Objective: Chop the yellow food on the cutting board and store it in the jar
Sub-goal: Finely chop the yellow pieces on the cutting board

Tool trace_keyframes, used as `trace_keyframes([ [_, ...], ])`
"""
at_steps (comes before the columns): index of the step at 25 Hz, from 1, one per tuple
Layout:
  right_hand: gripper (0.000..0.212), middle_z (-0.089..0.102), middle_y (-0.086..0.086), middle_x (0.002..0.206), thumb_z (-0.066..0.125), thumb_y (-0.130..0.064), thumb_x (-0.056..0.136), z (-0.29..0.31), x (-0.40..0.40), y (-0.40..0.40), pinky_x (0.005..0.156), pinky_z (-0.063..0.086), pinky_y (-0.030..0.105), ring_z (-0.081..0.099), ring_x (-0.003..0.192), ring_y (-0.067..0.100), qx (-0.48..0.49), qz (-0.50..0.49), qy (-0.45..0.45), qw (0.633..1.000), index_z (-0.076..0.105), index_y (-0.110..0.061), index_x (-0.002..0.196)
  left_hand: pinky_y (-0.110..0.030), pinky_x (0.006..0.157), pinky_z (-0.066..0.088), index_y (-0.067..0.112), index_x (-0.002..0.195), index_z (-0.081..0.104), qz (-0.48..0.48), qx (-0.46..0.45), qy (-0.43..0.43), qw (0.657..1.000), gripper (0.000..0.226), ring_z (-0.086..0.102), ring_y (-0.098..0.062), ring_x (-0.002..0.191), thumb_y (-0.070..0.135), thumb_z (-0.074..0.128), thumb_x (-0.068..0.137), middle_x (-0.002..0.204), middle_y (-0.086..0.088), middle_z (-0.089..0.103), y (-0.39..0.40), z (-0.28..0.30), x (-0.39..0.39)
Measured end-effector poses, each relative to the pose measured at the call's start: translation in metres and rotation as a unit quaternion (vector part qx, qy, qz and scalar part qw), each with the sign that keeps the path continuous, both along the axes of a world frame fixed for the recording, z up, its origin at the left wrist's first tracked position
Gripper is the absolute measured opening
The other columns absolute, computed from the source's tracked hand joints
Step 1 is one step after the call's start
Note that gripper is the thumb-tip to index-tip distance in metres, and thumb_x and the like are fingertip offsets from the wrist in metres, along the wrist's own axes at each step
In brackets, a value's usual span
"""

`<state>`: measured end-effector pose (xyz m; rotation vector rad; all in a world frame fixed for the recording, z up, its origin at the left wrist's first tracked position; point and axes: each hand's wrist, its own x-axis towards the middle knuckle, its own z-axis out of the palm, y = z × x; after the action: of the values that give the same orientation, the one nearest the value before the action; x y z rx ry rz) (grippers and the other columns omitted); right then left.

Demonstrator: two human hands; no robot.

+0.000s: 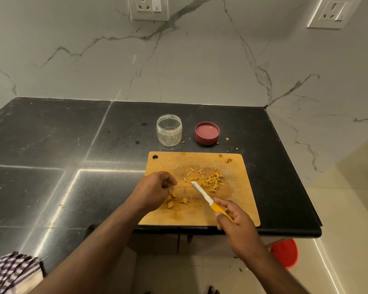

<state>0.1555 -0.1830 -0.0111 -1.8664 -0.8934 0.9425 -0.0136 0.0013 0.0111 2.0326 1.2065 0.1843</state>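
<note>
Two hands | right hand [236, 221] grip: curled round knife [208, 199] | left hand [155, 188] grip: pinching yellow food [172, 190] | writing: unreadable

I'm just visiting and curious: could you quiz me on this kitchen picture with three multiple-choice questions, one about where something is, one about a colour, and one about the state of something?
1. Where does the jar stand?
A. On the cutting board
B. On the black counter beyond the cutting board
C. On the floor

2. What colour is the knife handle?
A. Yellow
B. Green
C. Black

3. What state is the jar in?
A. Closed with its lid
B. Lying on its side
C. Open, with the lid beside it

Answers:
1. B: the jar stands on the counter, past the far edge of the cutting board.
2. A: the handle gripped by the right hand is yellow.
3. C: the red lid lies on the counter to the jar's right, and the jar's mouth is uncovered.
</note>
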Motion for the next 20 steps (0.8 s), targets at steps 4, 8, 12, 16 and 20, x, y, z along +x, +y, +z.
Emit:
trace_keyframes([
  [4,0.034,0.062,-0.004,0.078,0.052,-0.021,0.100,0.002,-0.001,-0.005,0.060,0.047,0.019,0.057,0.066,0.002,-0.007,-0.004,-0.018,1.000,0.058,-0.041,0.127,-0.018,0.060,0.044,0.025,0.099,0.070,-0.029,0.001,0.022,0.999,0.011,0.059,-0.004,0.080,0.016,0.069,0.093,0.088,0.011,0.065,-0.002,-0.004,0.028],
  [8,0.039,0.061,-0.006,0.075,0.047,-0.024,0.101,0.004,-0.004,-0.007,0.053,0.037,0.019,0.049,0.057,0.001,-0.026,0.072,-0.097,0.992,0.049,-0.044,0.134,-0.033,0.075,0.059,0.028,0.097,0.071,-0.022,0.006,0.050,0.998,0.011,0.062,-0.008,0.084,0.020,0.065,0.093,0.090,0.010,0.067,0.000,-0.012,0.038],
  [12,0.042,0.058,-0.016,0.099,0.044,-0.026,0.103,0.006,0.000,-0.004,0.058,0.039,0.008,0.050,0.070,-0.006,-0.027,0.068,-0.164,0.984,0.044,-0.035,0.144,-0.040,0.089,0.057,0.029,0.109,0.073,-0.020,0.033,0.081,0.996,0.018,0.063,-0.012,0.099,0.027,0.070,0.092,0.105,0.010,0.071,0.001,-0.016,0.037],
  [16,0.042,0.056,-0.016,0.093,0.044,-0.024,0.103,0.012,-0.002,-0.008,0.057,0.041,0.012,0.053,0.071,-0.009,-0.013,0.066,-0.141,0.988,0.044,-0.033,0.144,-0.041,0.086,0.057,0.030,0.101,0.074,-0.028,0.051,0.096,0.994,0.015,0.063,-0.012,0.094,0.028,0.075,0.086,0.099,0.011,0.072,0.000,-0.018,0.036],
  [20,0.045,0.057,-0.013,0.103,0.042,-0.023,0.103,0.013,-0.008,-0.006,0.060,0.038,0.009,0.050,0.072,-0.006,-0.015,0.071,-0.142,0.987,0.040,-0.033,0.147,-0.041,0.085,0.053,0.032,0.086,0.071,-0.010,0.085,0.100,0.991,0.003,0.062,-0.013,0.092,0.032,0.074,0.086,0.088,0.014,0.069,-0.005,-0.020,0.039],
])
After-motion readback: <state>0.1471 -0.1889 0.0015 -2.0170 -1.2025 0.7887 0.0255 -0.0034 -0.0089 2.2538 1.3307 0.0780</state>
